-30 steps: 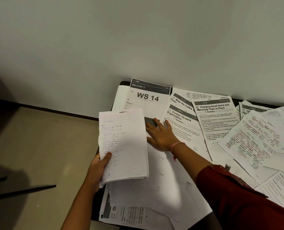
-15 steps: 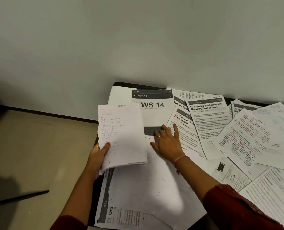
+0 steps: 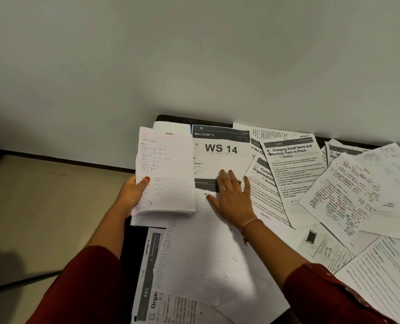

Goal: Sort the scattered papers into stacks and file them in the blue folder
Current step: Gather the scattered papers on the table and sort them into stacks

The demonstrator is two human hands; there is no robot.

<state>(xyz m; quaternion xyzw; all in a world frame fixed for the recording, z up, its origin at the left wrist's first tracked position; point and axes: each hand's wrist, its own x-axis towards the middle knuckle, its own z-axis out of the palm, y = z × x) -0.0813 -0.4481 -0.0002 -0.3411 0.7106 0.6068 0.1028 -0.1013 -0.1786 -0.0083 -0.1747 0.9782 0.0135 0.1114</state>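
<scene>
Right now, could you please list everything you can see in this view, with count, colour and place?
Lined handwritten sheets: a small bundle, white, lifted at the desk's left edge.
WS 14 sheet: one, white with dark bands, far centre.
Large lined sheet: one, white, near centre, under the right palm.
Charging Small Items sheet: one, white, far right of centre.
Curtain Tie-back sheet: one, white, partly covered.
Sheet with coloured handwriting: one, white, right.
Other printed papers: several, white, overlapping; count unclear.
Desk: one, dark, against the wall.
Wall: pale grey.
Floor: beige, left.
Left hand: grip on the lined bundle.
Right hand: flat on the papers, pink wrist thread.
Sleeves: two, dark red.
</scene>
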